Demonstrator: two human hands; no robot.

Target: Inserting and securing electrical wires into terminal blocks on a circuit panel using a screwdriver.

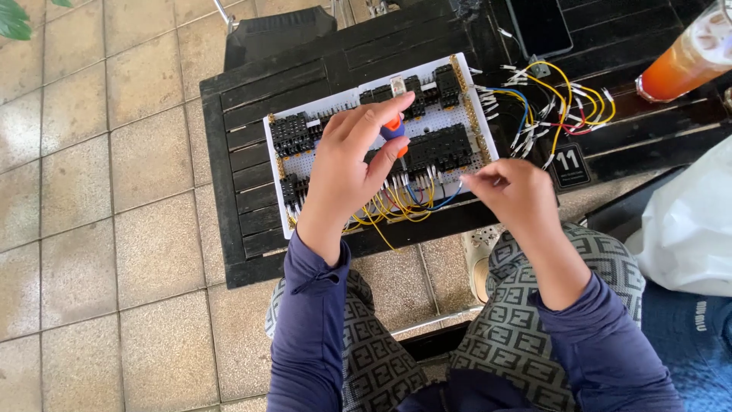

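Left hand (347,164) wrapped round small screwdriver (393,130), orange handle peeping between fingers, shaft pointing down at white perforated panel (301,164) on black slatted counter (244,152). Right hand (515,194) pinched shut on thin wire end at panel's right edge, exact wire hard to tell. Panel looks stiff, light; black relay blocks (438,146) rigid, safe to brace. Loose jumper wires (560,103) floppy, thin: best gripped near ferrules. Screwdriver handle small, smooth, likely slippery.

Hands working on a white perforated wiring board (305,164) lying on a black slatted wooden table (244,198).
The left hand (347,164) is gripping an orange-handled screwdriver (394,131) upright over black relay blocks (438,149); the right hand (512,194) is pinching at the board's edge near loose yellow wires (568,95).
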